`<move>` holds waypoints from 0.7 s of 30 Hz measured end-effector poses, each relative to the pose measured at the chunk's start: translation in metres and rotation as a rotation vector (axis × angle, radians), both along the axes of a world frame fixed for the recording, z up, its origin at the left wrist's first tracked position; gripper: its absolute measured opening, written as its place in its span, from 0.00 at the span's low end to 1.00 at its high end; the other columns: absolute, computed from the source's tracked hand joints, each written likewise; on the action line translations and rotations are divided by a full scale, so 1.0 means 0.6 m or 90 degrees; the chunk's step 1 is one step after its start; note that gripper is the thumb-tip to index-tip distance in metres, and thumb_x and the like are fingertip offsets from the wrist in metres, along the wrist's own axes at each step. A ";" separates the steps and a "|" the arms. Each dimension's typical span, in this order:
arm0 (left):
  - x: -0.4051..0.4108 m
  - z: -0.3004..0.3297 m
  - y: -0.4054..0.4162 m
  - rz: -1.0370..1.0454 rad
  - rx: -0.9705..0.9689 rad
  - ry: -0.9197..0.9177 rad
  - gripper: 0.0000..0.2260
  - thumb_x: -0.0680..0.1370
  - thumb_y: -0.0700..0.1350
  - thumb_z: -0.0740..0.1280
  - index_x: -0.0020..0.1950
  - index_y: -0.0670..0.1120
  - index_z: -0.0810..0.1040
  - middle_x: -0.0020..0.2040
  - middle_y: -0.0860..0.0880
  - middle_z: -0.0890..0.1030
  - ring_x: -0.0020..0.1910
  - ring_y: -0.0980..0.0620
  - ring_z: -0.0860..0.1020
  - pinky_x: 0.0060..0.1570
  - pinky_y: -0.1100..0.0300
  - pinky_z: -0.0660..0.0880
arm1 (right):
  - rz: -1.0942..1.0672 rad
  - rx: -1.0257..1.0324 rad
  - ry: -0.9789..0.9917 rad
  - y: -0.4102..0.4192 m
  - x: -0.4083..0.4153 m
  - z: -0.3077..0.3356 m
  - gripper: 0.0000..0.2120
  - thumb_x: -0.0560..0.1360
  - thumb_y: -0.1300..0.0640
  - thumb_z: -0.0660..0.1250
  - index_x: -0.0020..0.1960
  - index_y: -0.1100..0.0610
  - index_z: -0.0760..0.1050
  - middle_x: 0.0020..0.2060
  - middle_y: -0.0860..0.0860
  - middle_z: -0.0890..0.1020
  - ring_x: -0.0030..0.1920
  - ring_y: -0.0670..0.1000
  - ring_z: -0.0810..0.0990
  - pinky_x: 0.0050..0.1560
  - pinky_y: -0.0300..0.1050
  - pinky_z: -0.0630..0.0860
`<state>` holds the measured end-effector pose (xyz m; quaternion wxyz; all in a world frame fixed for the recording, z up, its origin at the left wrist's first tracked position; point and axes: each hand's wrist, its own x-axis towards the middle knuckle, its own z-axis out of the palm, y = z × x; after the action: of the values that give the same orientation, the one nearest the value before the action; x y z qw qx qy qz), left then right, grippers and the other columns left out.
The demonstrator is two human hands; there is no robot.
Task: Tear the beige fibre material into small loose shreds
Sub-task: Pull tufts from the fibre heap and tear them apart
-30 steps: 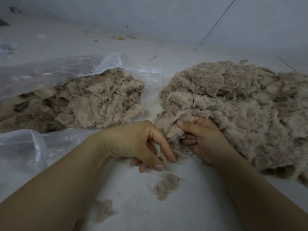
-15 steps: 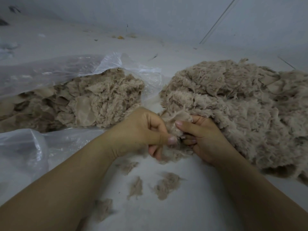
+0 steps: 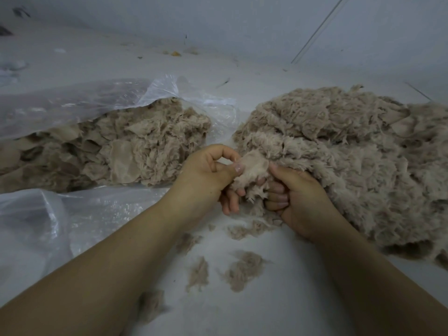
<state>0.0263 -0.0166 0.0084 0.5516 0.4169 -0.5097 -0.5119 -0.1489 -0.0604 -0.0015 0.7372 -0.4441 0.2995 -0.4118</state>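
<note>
A flat piece of beige fibre material (image 3: pixel 254 169) is held between both hands at the near left edge of a big fluffy beige pile (image 3: pixel 339 154). My left hand (image 3: pixel 206 175) pinches its left edge between thumb and curled fingers. My right hand (image 3: pixel 298 202) grips its right side, fingers curled under and partly buried in the pile. Small loose shreds (image 3: pixel 242 270) lie on the white surface below the hands, with another shred (image 3: pixel 198 275) to their left.
At the left, a clear plastic bag (image 3: pixel 97 103) lies open with more beige fibre (image 3: pixel 116 154) inside; its plastic spreads toward me (image 3: pixel 36 226). A pale wall (image 3: pixel 242 25) rises behind. Small debris dots the far surface.
My left hand rose from the surface, where it dropped a shred, and took hold of the piece that my right hand holds. More shreds now lie below the hands.
</note>
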 end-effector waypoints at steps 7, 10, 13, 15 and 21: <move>-0.001 0.001 0.002 0.025 -0.082 -0.011 0.06 0.79 0.35 0.65 0.46 0.46 0.76 0.28 0.37 0.75 0.20 0.44 0.72 0.21 0.61 0.69 | 0.020 -0.101 0.138 0.004 -0.001 -0.003 0.05 0.69 0.59 0.69 0.35 0.60 0.78 0.24 0.51 0.67 0.22 0.43 0.59 0.21 0.34 0.58; -0.004 0.004 0.005 0.045 -0.104 -0.037 0.07 0.78 0.33 0.66 0.48 0.43 0.80 0.31 0.41 0.78 0.21 0.46 0.73 0.21 0.61 0.70 | 0.031 -0.069 0.084 -0.001 -0.002 -0.003 0.10 0.70 0.57 0.67 0.30 0.55 0.79 0.22 0.48 0.65 0.21 0.42 0.58 0.21 0.33 0.57; -0.010 0.005 0.011 0.053 -0.112 -0.091 0.08 0.77 0.32 0.68 0.52 0.44 0.80 0.31 0.47 0.78 0.21 0.47 0.75 0.20 0.60 0.70 | 0.073 -0.102 0.069 0.000 -0.004 -0.006 0.13 0.72 0.48 0.68 0.32 0.52 0.80 0.23 0.45 0.67 0.23 0.42 0.58 0.22 0.33 0.57; -0.017 0.004 0.015 0.047 -0.110 -0.108 0.10 0.77 0.32 0.68 0.53 0.46 0.78 0.31 0.44 0.77 0.21 0.48 0.75 0.21 0.62 0.70 | 0.093 -0.160 0.116 0.003 -0.005 -0.008 0.09 0.72 0.48 0.70 0.40 0.52 0.84 0.27 0.48 0.74 0.23 0.42 0.60 0.23 0.34 0.59; -0.024 0.002 0.016 0.196 -0.190 -0.180 0.13 0.77 0.31 0.65 0.44 0.48 0.79 0.34 0.55 0.79 0.27 0.61 0.73 0.26 0.67 0.70 | 0.047 -0.088 0.098 -0.003 -0.005 -0.010 0.06 0.69 0.60 0.71 0.34 0.56 0.81 0.24 0.49 0.72 0.21 0.41 0.61 0.20 0.32 0.60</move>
<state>0.0119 -0.0068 0.0098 0.6016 0.4713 -0.5822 -0.2777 -0.1520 -0.0622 -0.0078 0.6939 -0.5352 0.3098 -0.3689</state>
